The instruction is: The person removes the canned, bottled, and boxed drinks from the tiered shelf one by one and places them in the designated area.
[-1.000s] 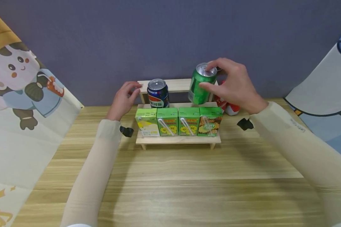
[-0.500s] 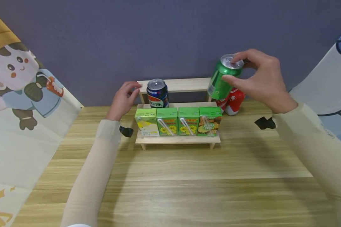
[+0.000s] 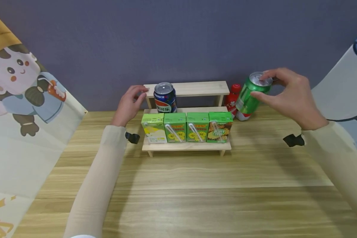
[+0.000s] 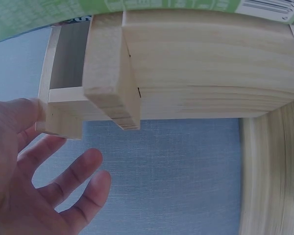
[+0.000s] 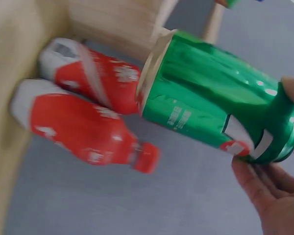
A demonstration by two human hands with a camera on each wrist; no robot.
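My right hand (image 3: 296,99) holds a green soda can (image 3: 247,97) by its top end, thumb on the near side and fingers over the rim. The can leans, its bottom towards the left, raised in front of two red-labelled plastic bottles (image 5: 83,129) beside the shelf. In the right wrist view the bottles stand side by side behind the can's base. My left hand (image 3: 128,105) grips the left end of the wooden two-step shelf (image 3: 196,88) between thumb and fingertips; its other fingers (image 4: 90,193) are spread loosely.
A dark blue cola can (image 3: 165,99) stands at the shelf's left. Along the lower step is a row of green juice cartons (image 3: 175,128). The wood-grain table (image 3: 178,198) meets a blue-grey back wall (image 3: 178,43). Printed panels (image 3: 26,86) flank both sides.
My right hand has carried the green can from above the shelf to the right, finally lower, in front of the bottles. A red bottle has come into fuller view. My left hand has stayed put.
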